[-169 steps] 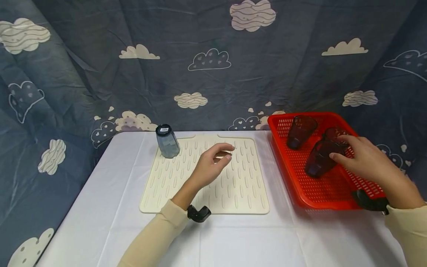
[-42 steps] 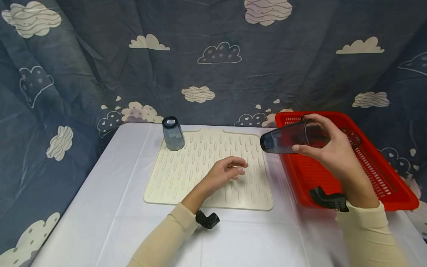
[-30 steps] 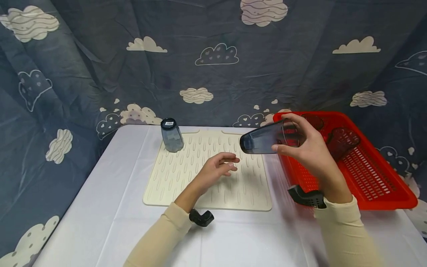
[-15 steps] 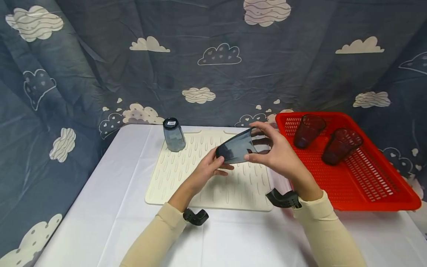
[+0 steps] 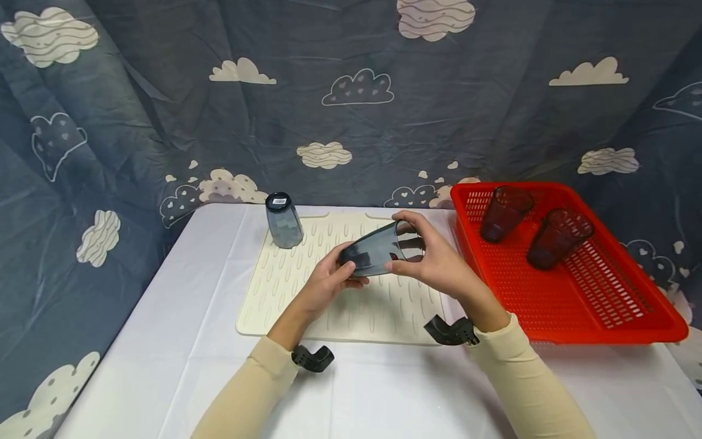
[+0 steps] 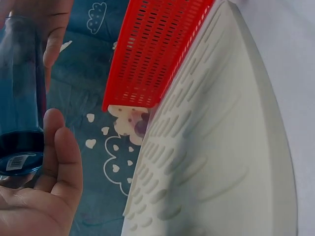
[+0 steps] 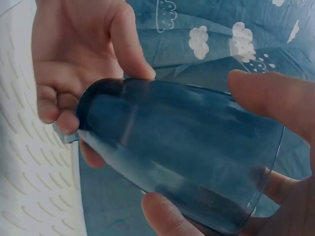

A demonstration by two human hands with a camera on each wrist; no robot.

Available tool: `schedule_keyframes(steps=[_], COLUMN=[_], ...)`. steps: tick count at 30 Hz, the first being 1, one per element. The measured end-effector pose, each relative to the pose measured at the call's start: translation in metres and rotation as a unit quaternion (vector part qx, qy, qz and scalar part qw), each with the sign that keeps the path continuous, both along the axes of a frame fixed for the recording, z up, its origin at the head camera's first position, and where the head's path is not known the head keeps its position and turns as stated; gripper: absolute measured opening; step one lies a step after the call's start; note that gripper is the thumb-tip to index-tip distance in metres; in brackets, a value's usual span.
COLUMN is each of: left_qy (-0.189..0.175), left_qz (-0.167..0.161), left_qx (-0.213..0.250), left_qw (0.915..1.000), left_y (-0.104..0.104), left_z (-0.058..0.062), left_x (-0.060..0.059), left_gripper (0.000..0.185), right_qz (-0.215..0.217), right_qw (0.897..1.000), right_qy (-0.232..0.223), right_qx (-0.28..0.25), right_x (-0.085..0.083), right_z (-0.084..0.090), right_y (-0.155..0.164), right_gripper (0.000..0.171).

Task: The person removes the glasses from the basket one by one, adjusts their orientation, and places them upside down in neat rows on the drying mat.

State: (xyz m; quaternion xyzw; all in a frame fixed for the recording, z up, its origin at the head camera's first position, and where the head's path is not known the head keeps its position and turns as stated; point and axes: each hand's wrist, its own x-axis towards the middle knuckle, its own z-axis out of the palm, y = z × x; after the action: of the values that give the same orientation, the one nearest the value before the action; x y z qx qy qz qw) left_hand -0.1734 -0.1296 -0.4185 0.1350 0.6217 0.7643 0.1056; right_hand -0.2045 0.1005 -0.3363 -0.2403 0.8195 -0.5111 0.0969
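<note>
A smoky blue drinking glass (image 5: 373,251) is held tilted above the cream ribbed mat (image 5: 263,305), its base toward the left. My left hand (image 5: 322,285) grips the base end, with the thumb on the near side. Around the rim end, my right hand (image 5: 439,262) holds the glass between thumb and fingers. The right wrist view shows the glass (image 7: 182,142) spanning both hands. In the left wrist view a label shows on the base of the glass (image 6: 19,98). Another such glass (image 5: 284,222) stands upside down at the mat's back left corner.
To the right of the mat stands a red perforated basket (image 5: 526,305). Two dark-looking glasses lean inside it, one at the back (image 5: 506,214) and one further right (image 5: 558,239). A dark cloud-print cloth (image 5: 351,140) hangs behind the white-covered table (image 5: 164,341).
My right hand took the glass out of the basket and carried it left over the mat. My left hand has since taken hold of its base, and both have shifted slightly left.
</note>
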Motion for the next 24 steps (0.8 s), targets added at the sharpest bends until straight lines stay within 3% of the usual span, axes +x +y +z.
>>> schedule_keyframes(steps=[7, 15, 24], left_qy=[0.005, -0.002, -0.002], left_qz=[0.039, 0.037, 0.066], left_qx=[-0.033, -0.051, -0.092], left_qw=[0.9987, 0.998, 0.9936], left_y=[-0.008, -0.018, -0.023], left_z=[0.003, 0.002, 0.009], left_x=[0.001, 0.003, 0.006], left_gripper=[0.054, 0.065, 0.072], right_qz=[0.009, 0.026, 0.059], right_qw=[0.999, 0.998, 0.993], right_qy=[-0.026, -0.053, -0.09], right_qx=[-0.016, -0.026, -0.042], right_x=[-0.002, -0.005, -0.004], right_z=[-0.011, -0.021, -0.025], right_y=[-0.001, -0.003, -0.003], right_gripper=[0.077, 0.081, 0.081])
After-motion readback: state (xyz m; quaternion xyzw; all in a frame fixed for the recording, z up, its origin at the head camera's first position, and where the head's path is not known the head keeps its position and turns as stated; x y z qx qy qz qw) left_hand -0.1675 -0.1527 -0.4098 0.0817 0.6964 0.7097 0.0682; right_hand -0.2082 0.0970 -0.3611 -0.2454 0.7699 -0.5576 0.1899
